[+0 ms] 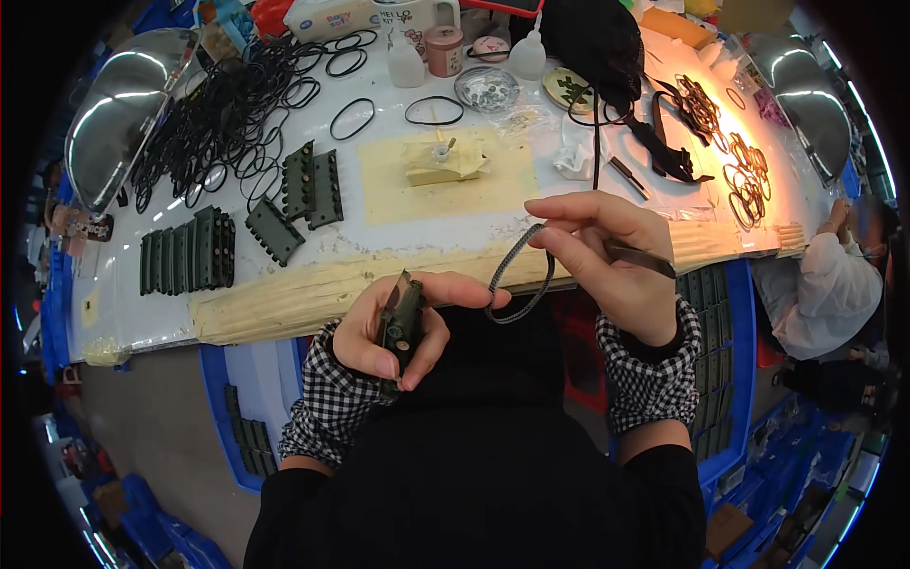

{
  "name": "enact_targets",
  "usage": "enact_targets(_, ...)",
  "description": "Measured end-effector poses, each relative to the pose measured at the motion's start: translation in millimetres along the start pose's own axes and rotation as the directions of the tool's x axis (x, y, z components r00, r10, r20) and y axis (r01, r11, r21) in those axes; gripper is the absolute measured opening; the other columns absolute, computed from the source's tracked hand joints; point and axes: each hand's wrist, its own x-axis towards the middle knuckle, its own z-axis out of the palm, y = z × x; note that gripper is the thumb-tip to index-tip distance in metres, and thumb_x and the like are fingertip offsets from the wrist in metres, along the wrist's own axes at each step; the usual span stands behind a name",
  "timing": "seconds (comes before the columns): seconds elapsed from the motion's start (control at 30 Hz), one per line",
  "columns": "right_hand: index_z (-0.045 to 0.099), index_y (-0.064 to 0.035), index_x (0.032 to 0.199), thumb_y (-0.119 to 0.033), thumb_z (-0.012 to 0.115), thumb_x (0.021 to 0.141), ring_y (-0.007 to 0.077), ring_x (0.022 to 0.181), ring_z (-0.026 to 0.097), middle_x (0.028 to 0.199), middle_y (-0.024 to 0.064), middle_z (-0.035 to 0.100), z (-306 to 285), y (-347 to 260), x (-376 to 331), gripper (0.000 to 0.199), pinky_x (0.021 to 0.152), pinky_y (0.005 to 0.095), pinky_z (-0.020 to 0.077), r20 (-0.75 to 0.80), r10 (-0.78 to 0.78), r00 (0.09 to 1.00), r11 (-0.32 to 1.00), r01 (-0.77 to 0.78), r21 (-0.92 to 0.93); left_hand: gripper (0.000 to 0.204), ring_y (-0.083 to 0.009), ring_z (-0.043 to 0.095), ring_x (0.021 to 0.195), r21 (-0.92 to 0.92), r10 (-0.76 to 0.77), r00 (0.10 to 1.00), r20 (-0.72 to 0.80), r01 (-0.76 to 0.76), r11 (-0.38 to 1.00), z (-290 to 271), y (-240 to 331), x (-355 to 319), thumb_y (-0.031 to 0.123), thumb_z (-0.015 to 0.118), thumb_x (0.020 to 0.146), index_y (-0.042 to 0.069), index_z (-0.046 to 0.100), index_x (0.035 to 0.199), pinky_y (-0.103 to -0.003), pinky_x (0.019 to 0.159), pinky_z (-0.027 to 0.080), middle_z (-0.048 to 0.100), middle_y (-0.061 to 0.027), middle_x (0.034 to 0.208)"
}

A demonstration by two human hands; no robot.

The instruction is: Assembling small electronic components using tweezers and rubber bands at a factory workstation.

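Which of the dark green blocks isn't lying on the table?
The dark green block in the left hand. The other green blocks all lie on the white table.

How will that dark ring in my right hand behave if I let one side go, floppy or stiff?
The ring probably flops: it sags in a loose loop below the right hand. It looks thin and likely light. Its textured surface probably grips well.

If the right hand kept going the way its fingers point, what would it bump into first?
The right hand points left, pinching a grey rubber ring. Going straight on, it would probably first meet the left hand's thumb and the dark green part held there, though depth is hard to judge.
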Motion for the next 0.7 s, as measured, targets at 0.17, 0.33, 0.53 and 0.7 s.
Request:
enact_targets(0.17, 0.069, -0.0024, 0.105, -0.002, 0.069, 0.082, -0.0032, 0.047, 0.026, 0.077, -0.0010, 0.068, 5.6, 2.4, 5.2, 0.022, 0.045, 0.0159, 0.0247, 0.002, 0.012, 1.000, 1.000, -0.012, 0.002, 0.085, -0.0145, 0.064, 0.062, -0.028, 0.027, 0.999, 0.041, -0.026, 0.999, -4.0, 3.3, -1.4, 0.015, 0.071, 0.076, -0.022, 0.022, 0.136, -0.021, 0.051, 0.052, 0.027, -0.0381, 0.142)
enact_targets(0.33, 0.064, 0.0025, 0.109, 0.001, 0.064, 0.086, 0.0036, 0.070, 0.052, 0.087, 0.0076, 0.069, 7.6, -0.6, 8.4, 0.023, 0.062, 0.0162, 0.0392, 0.053, 0.121, 0.991, 0.993, -0.121, 0.010, 0.086, -0.0139, 0.065, 0.064, -0.017, 0.054, 0.997, 0.048, -0.054, 0.998, -5.7, 11.8, 1.1, 0.014, 0.072, 0.075, -0.022, 0.023, 0.135, -0.020, 0.050, 0.051, 0.029, -0.0406, 0.141)
enact_targets(0.53, 0.065, -0.0022, 0.095, 0.005, 0.061, 0.084, -0.0039, 0.049, 0.030, 0.079, -0.0023, 0.066, 16.9, 18.4, 15.1, 0.014, 0.046, 0.0154, 0.0275, -0.023, 0.049, 0.999, 0.983, -0.045, 0.177, 0.087, -0.0140, 0.065, 0.066, -0.097, 0.102, 0.993, 0.060, -0.096, 0.991, -10.7, 12.6, 6.2, 0.013, 0.072, 0.075, -0.023, 0.021, 0.135, -0.020, 0.051, 0.053, 0.025, -0.0417, 0.141)
enact_targets(0.7, 0.066, -0.0010, 0.093, 0.014, 0.054, 0.076, 0.0075, 0.064, 0.052, 0.083, 0.0055, 0.062, 4.2, 21.9, 27.9, 0.026, 0.054, 0.0188, 0.0400, 0.229, -0.214, 0.950, 0.966, 0.240, -0.095, 0.087, -0.0109, 0.060, 0.061, -0.112, 0.160, 0.981, -0.109, -0.172, 0.979, -12.8, 18.8, 2.2, 0.020, 0.070, 0.078, -0.021, 0.020, 0.137, -0.020, 0.047, 0.048, 0.026, -0.0380, 0.144)
